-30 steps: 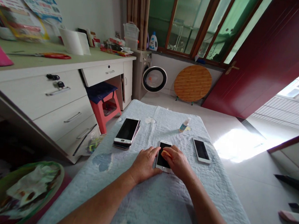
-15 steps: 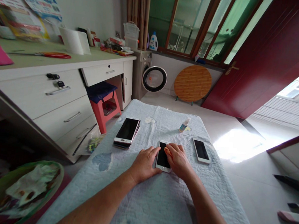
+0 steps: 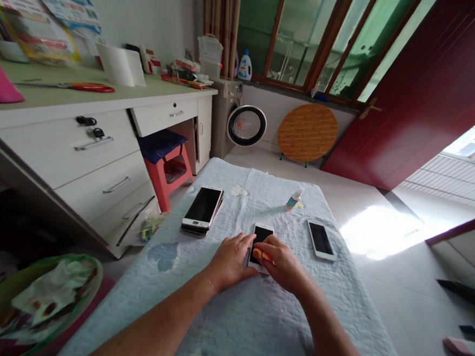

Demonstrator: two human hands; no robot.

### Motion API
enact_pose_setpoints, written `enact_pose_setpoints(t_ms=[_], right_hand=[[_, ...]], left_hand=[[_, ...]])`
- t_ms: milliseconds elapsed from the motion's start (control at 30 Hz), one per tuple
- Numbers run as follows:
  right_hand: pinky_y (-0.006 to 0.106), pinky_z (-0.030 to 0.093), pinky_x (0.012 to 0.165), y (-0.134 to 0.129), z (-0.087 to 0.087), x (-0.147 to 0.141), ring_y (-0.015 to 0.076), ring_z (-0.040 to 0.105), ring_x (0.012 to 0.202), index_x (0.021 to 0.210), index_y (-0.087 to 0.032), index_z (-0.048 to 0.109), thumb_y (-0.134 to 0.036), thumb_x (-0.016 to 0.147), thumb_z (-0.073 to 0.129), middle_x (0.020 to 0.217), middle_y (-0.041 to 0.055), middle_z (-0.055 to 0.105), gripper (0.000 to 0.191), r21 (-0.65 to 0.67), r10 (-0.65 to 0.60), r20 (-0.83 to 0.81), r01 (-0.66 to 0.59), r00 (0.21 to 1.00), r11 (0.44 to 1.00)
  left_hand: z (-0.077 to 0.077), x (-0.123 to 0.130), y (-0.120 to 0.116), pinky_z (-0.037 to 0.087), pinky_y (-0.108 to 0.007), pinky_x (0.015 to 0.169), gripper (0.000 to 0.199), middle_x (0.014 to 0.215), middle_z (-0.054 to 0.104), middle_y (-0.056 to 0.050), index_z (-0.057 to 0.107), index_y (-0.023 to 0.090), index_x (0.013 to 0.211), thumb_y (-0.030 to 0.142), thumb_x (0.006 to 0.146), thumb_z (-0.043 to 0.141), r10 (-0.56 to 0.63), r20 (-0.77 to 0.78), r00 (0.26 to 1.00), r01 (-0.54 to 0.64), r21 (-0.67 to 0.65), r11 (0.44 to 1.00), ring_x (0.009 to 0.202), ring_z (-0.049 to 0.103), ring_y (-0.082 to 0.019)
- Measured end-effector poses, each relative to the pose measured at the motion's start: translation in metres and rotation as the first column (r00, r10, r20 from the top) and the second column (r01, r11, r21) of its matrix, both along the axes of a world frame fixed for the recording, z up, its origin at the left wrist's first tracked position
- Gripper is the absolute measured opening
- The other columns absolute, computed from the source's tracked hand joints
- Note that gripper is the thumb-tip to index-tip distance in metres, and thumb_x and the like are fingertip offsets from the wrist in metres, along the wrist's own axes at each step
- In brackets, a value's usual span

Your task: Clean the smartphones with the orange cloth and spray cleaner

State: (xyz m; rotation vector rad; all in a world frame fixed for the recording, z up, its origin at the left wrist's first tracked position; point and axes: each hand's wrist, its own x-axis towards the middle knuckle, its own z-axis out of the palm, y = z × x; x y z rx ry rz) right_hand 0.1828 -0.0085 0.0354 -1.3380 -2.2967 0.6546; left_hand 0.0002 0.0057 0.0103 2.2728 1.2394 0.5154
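Observation:
A white smartphone [image 3: 262,234] with a dark screen lies face up on the blue quilted cloth [image 3: 227,318]. My left hand [image 3: 230,261] grips it along its left edge, fingertips near the top and thumb at the bottom corner. Pinched in my right hand [image 3: 283,263] is a small orange cloth [image 3: 261,254], pressed against the lower half of the screen. Part of the phone is hidden under that hand. To the left lies a stack of phones [image 3: 203,205], a white one on top. Another white phone [image 3: 321,241] rests on the right, and a small spray bottle [image 3: 293,200] stands beyond.
On the left is a desk with drawers [image 3: 101,152], with a red stool [image 3: 168,170] under it. A bin [image 3: 95,293] holding crumpled tissues stands at lower left. Farther back are a washing machine [image 3: 225,112] with its door open and a round wooden tabletop [image 3: 308,133].
My right hand has slid the orange cloth down the screen from its upper part, baring the top of the phone. My left hand stays in the same place on the phone.

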Motion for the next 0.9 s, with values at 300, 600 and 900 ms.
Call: enact_pose_setpoints(t_ms=[300,600,900], right_hand=[[0.028,0.044,0.074,0.023,-0.032,0.015,0.0174,0.058,0.082,0.108,-0.021,0.060,-0.036,0.092,0.047,0.092,0.0046,0.059,0.025,0.182,-0.383,-0.114,0.399,0.917,0.899],[0.030,0.042,0.075,0.028,-0.032,0.022,0.0179,0.055,0.079,0.099,-0.022,0.063,-0.036,0.093,0.043,0.085,0.0040,0.057,0.025,0.220,-0.423,0.002,0.413,0.906,0.884],[0.026,0.043,0.074,0.024,-0.029,0.028,0.0148,0.055,0.079,0.105,-0.022,0.063,-0.017,0.086,0.045,0.090,0.0028,0.054,0.026,0.147,-0.324,-0.019,0.323,0.946,0.935]], left_hand=[[0.003,0.001,0.001,0.043,-0.037,0.091,0.061,0.111,0.058,-0.008,0.054,0.021,0.124,0.043,0.070,0.072,-0.016,-0.071,0.997,0.018,0.018,1.000,0.103,0.057,-0.027],[0.004,0.003,-0.002,0.043,-0.038,0.094,0.065,0.117,0.056,-0.009,0.051,0.020,0.126,0.043,0.069,0.073,0.018,-0.064,0.998,-0.016,0.027,1.000,0.107,0.056,-0.027],[0.002,0.001,0.000,0.041,-0.043,0.097,0.068,0.134,0.053,-0.008,0.053,0.021,0.127,0.044,0.067,0.075,-0.013,-0.062,0.998,0.017,0.064,0.998,0.115,0.052,-0.030]])
